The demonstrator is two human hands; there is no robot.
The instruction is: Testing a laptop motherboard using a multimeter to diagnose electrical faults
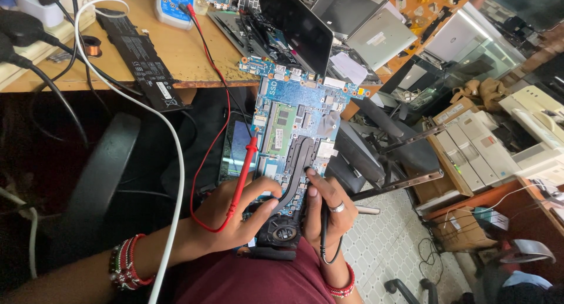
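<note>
Now the left hand [235, 213] pinches the red probe [244, 173] and the right hand [329, 207] grips the black probe [323, 221], both braced on the blue laptop motherboard [296, 133] in the lap, so steady tips matter.

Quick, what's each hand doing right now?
Left hand: grip closed on the red probe.
Right hand: grip closed on the black probe, over the circuit board.

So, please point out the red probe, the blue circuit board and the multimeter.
red probe [245, 163]: head view, middle of its red shaft.
blue circuit board [294, 95]: head view, bare blue area near its top.
multimeter [174, 3]: head view, its blue face.
</note>
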